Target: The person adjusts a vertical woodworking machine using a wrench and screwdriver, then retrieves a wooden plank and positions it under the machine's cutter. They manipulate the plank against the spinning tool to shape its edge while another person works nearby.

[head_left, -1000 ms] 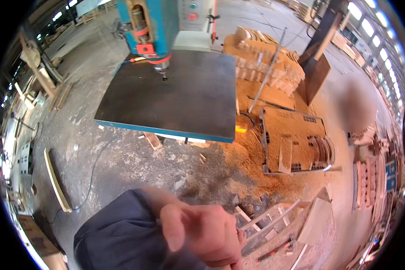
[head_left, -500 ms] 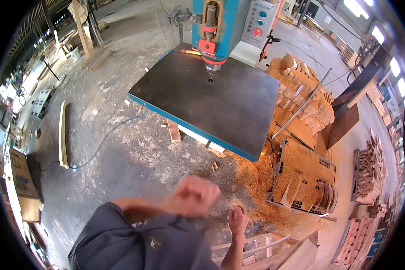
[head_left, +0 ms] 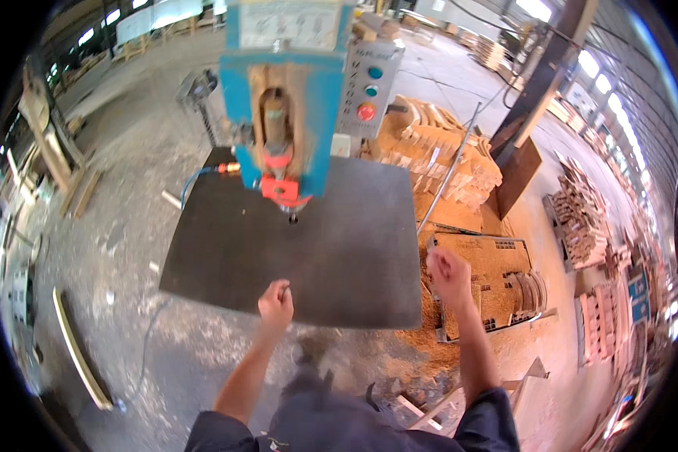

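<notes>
A blue spindle machine (head_left: 315,98) with a red guard (head_left: 279,187) stands over a dark metal table (head_left: 354,264), its bit above the middle. My left hand (head_left: 276,301) is at the table's front, left of centre, fingers curled closed round what may be a small dark item, too small to name. My right hand (head_left: 450,275) is just beyond the table's right edge, fingers curled and slightly blurred; what it holds, if anything, I cannot make out. A control panel (head_left: 369,90) with green and red buttons is on the machine's right.
Stacked curved wooden pieces (head_left: 441,154) and a sawdust-covered pallet (head_left: 486,275) lie right of the machine, by a dark post (head_left: 531,90). A metal rod (head_left: 448,169) leans there. A long pale batten (head_left: 79,350) lies on the left floor. More wood stacks (head_left: 580,218) line the right.
My hands have risen from low in the view and separated, coming up to the table's front and right side. The view has shifted, bringing the machine closer and lower in the picture.
</notes>
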Demonstrator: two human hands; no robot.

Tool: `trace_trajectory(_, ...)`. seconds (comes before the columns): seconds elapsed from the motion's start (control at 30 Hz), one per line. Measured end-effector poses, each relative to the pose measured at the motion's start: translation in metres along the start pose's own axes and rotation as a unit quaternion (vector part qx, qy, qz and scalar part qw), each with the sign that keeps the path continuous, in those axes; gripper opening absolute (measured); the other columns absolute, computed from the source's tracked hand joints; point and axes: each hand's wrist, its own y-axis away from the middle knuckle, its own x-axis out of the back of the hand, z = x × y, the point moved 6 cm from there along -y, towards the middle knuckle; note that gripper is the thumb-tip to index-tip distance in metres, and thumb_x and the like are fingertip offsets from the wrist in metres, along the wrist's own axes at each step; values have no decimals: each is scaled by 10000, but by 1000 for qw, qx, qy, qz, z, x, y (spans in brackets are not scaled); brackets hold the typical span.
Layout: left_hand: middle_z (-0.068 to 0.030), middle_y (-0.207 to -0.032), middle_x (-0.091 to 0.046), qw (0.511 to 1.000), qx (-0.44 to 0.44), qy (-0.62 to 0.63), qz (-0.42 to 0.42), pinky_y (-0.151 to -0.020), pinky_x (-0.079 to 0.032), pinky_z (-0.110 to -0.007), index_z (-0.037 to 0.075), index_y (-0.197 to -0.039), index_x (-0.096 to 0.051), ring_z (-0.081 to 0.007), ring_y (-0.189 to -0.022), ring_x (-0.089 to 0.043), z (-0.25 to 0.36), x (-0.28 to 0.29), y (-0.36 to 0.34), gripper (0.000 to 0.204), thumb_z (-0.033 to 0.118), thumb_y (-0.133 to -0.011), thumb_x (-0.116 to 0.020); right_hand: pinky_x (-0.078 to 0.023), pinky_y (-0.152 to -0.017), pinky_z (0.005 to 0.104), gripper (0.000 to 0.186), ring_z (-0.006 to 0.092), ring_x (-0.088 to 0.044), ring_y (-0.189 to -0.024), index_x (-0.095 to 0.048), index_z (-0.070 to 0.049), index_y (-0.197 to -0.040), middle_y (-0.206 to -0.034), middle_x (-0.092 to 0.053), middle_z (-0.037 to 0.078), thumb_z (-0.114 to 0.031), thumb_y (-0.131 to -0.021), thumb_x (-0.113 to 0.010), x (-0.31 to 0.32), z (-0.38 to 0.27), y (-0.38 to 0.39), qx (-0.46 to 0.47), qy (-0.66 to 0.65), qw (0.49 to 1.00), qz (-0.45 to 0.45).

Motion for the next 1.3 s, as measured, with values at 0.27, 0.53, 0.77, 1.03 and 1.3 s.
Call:
trace_trajectory(0.27,-162,-928,-661,998,-28,-58,-15,-692,-532,-395,16,-1079,-658,-334,-800,-641,-6,-2,-8,276,-31,-830,-548,-528,-826,415,531,321,-683,-946,-541,-32,-1336,-991,-697,185,-370,-932,-613,-13,-26,-255,-58,-3,994,91)
trace_trajectory(0.53,-125,-900,-607,985,-109,-136,19,-629,-518,-383,36,-1034,-636,-293,-763,-600,20,-20,-17,310,-35,-736,-594,-550,-815,454,294,345,-693,-954,-675,-38,-1100,-989,-711,204,-247,-908,-600,-45,-30,-400,99,278,955,11)
trace_trajectory(0.77,-161,-913,-631,973,-86,-215,27,-730,-541,-447,19,-1002,-640,-357,-829,-623,20,-21,-15,288,24,-714,-638,-524,-687,393,257,304,-693,-762,-714,-111,-1122,-836,-708,154,-132,-874,-648,65,-70,-324,154,147,967,137)
trace_trajectory(1.03,-117,-944,-601,973,-98,-204,34,-706,-549,-413,58,-988,-641,-328,-849,-633,33,-20,-18,275,13,-716,-650,-267,-443,225,134,51,-392,-487,-645,-20,-1007,-578,-455,-29,-120,-964,-567,-78,48,-111,-236,-346,896,-148)
trace_trajectory(1.3,-92,-897,-590,979,-90,-181,38,-662,-545,-403,56,-951,-632,-308,-817,-629,23,-16,-14,227,-2,-733,-644,-221,-426,224,280,38,-338,-466,-594,9,-936,-569,-450,-32,-235,-1038,-501,-241,-8,-30,-264,-510,772,-273)
